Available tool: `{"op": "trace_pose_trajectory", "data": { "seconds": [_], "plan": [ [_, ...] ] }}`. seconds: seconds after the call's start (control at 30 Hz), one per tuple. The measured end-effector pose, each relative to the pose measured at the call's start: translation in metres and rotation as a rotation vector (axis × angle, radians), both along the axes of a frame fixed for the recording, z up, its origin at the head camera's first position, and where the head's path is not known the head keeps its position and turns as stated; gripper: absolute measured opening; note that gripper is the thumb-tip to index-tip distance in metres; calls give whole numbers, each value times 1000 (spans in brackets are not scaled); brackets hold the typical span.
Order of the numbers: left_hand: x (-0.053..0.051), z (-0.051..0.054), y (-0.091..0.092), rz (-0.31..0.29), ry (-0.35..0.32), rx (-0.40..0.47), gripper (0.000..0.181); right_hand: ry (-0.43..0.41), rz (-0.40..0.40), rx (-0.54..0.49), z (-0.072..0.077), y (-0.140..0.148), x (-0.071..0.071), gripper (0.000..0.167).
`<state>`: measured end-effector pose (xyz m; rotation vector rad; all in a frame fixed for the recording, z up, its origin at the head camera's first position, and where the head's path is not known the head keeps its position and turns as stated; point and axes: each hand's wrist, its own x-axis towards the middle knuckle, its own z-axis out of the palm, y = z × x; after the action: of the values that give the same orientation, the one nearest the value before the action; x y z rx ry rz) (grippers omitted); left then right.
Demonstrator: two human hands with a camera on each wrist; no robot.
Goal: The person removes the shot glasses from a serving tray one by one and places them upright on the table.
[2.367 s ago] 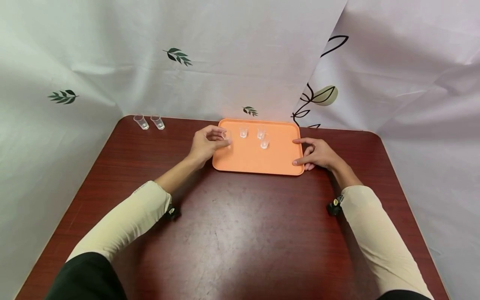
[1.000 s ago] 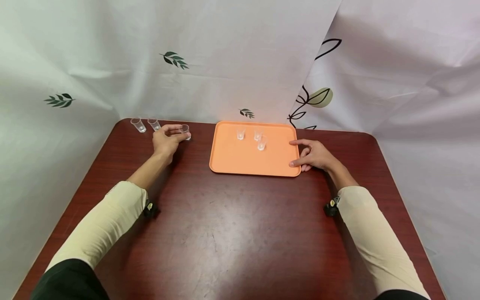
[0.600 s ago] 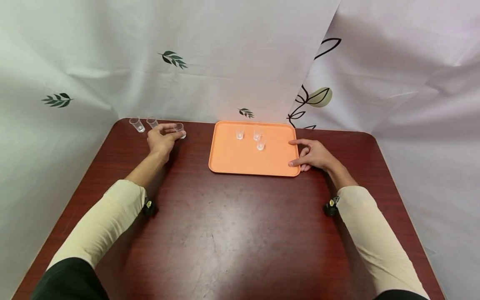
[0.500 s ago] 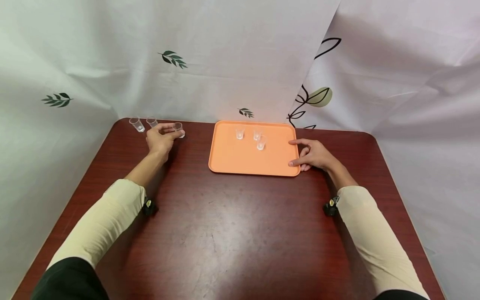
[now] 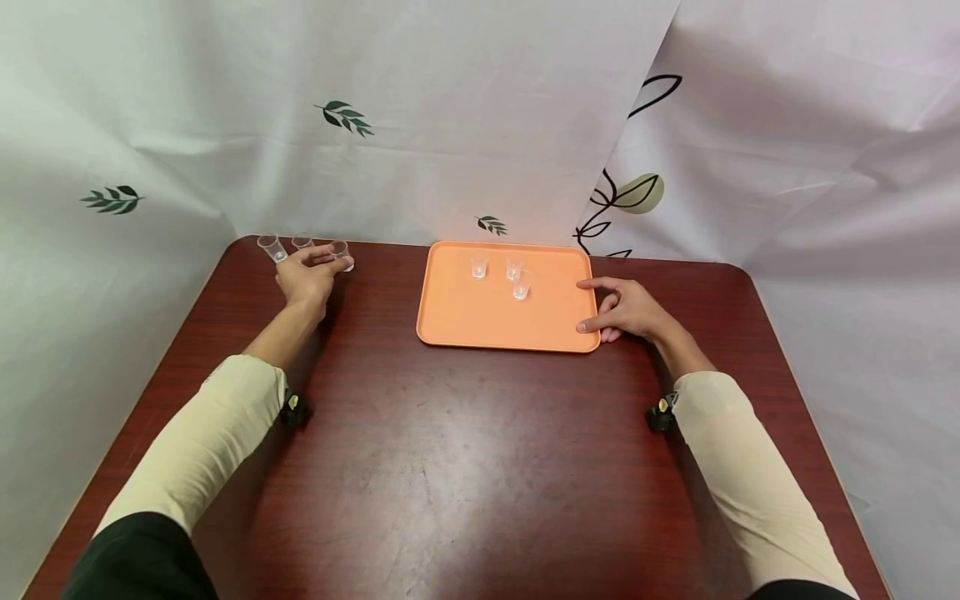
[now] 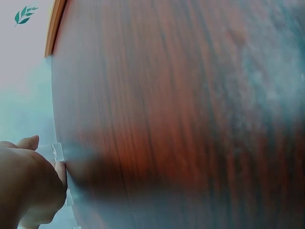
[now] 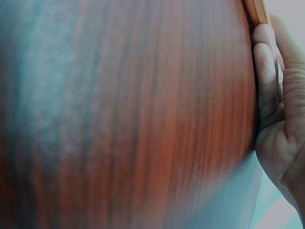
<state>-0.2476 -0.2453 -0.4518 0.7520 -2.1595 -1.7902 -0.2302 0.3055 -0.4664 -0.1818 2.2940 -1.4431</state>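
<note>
At the back left of the table, my left hand (image 5: 303, 282) holds a small clear cup (image 5: 342, 252) between thumb and fingers, upright at the tabletop. Just left of it stand two similar clear cups, an outer cup (image 5: 272, 247) and a nearer cup (image 5: 302, 241) partly hidden by the hand. In the left wrist view the held cup (image 6: 57, 151) shows past the fingertips. My right hand (image 5: 630, 310) grips the right edge of an orange tray (image 5: 480, 321), thumb and forefinger on its rim. Three clear cups stand on the tray: one left (image 5: 479, 267), one behind (image 5: 513, 269), one in front (image 5: 522, 287).
The dark red wooden table (image 5: 450, 467) reaches back to a pale curtain (image 5: 450, 117) with leaf prints. The tray lies near the table's back edge. Curtain also hangs at both sides.
My left hand has carried a cup off the tray's left side and leftward to beside the two cups at the back left. The right hand stays on the tray edge.
</note>
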Motion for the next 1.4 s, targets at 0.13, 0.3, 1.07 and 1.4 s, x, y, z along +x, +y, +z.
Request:
{"op": "trace_pose_trajectory", "data": {
  "seconds": [0.13, 0.3, 1.07, 1.4],
  "plan": [
    [-1, -1, -3, 31, 6, 19, 41, 1, 0, 3, 0, 0, 0, 90],
    [-2, -3, -6, 61, -8, -16, 38, 1, 3, 2, 0, 0, 0, 90],
    [-3, -3, -11, 111, -8, 26, 46, 10, 4, -3, 1, 0, 1, 89],
    [-2, -2, -12, 126, 35, 115, 42, 6, 3, -6, 2, 0, 1, 89]
  ]
}}
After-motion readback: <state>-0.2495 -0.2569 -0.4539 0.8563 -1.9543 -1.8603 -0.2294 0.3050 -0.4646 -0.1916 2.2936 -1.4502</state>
